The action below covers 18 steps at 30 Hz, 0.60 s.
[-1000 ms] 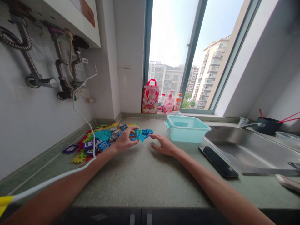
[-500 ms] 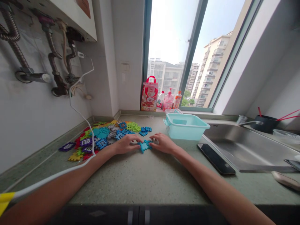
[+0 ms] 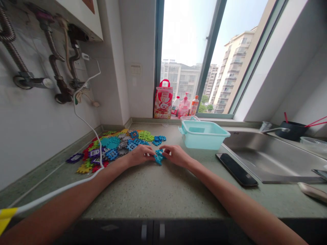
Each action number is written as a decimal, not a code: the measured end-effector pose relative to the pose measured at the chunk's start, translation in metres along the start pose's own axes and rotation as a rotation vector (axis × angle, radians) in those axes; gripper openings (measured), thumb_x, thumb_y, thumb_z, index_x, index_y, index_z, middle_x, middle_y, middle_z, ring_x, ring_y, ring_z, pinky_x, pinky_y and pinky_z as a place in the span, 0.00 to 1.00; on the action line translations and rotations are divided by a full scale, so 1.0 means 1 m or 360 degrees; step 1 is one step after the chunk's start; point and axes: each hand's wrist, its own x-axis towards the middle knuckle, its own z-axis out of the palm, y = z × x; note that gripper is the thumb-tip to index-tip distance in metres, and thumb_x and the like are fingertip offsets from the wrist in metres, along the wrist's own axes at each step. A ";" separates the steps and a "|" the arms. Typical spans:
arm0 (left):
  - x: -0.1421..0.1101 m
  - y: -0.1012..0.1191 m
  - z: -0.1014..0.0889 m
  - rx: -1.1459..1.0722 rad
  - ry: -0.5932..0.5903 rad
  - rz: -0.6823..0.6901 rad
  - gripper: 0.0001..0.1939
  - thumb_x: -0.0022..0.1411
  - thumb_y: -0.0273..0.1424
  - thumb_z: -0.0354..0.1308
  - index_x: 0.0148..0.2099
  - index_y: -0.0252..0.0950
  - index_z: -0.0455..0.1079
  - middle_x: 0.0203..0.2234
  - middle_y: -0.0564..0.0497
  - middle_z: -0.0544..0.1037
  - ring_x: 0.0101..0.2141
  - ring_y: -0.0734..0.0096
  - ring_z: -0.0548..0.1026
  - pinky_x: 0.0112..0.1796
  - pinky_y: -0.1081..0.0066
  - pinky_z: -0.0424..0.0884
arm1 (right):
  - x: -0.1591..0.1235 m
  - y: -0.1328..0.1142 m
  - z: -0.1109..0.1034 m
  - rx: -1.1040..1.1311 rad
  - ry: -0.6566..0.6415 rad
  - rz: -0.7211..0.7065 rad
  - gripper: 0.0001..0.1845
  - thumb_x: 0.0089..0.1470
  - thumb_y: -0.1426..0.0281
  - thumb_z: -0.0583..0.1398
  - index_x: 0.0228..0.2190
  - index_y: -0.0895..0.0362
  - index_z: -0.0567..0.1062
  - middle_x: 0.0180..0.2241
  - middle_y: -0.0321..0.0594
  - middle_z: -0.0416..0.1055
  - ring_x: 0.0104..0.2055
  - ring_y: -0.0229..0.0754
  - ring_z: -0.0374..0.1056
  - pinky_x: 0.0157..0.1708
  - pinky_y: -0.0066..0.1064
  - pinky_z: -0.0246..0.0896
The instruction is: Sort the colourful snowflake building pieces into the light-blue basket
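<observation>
Both my hands meet at the middle of the green countertop (image 3: pixel 153 190) around small blue interlocking plastic pieces (image 3: pixel 158 157). My left hand (image 3: pixel 139 155) pinches the pieces from the left with curled fingers. From the right, my right hand (image 3: pixel 176 156) grips them with its fingers closed. The pieces are held just above the counter. Behind and to the left lies a heap of several coloured toothed building tiles (image 3: pixel 112 148), some printed with windows.
A pale turquoise plastic tub (image 3: pixel 203 135) stands behind my right hand. A black phone (image 3: pixel 236 164) lies beside the steel sink (image 3: pixel 276 160). A white cable (image 3: pixel 84 122) hangs from the wall over the tiles. A red bag (image 3: pixel 163 103) and bottles (image 3: pixel 185 107) stand on the sill.
My left hand carried blue pieces from the heap toward the counter's middle. My right hand, open a second ago, closed on them too. The pieces now stand more upright between both hands.
</observation>
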 end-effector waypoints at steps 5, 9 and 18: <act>0.004 0.000 0.000 0.0060 -0.0037 -0.0063 0.14 0.68 0.44 0.65 0.43 0.41 0.86 0.30 0.51 0.79 0.30 0.72 0.74 0.34 0.73 0.68 | 0.001 -0.008 0.002 -0.0130 0.0043 0.0045 0.14 0.61 0.72 0.63 0.48 0.50 0.83 0.31 0.35 0.81 0.32 0.40 0.76 0.38 0.29 0.66; 0.003 0.003 0.005 0.0170 -0.0009 -0.0051 0.08 0.67 0.38 0.67 0.42 0.42 0.86 0.30 0.52 0.79 0.31 0.72 0.75 0.36 0.74 0.68 | 0.002 -0.011 0.003 -0.0238 0.0025 0.0059 0.16 0.61 0.73 0.64 0.50 0.49 0.82 0.31 0.36 0.82 0.33 0.42 0.77 0.39 0.29 0.66; -0.003 0.016 -0.031 0.0667 -0.0010 -0.0024 0.19 0.65 0.38 0.66 0.56 0.41 0.79 0.50 0.45 0.81 0.50 0.58 0.78 0.54 0.64 0.71 | 0.001 -0.003 0.001 -0.0357 0.0025 -0.0125 0.17 0.68 0.69 0.60 0.56 0.47 0.79 0.48 0.41 0.82 0.44 0.46 0.80 0.47 0.33 0.72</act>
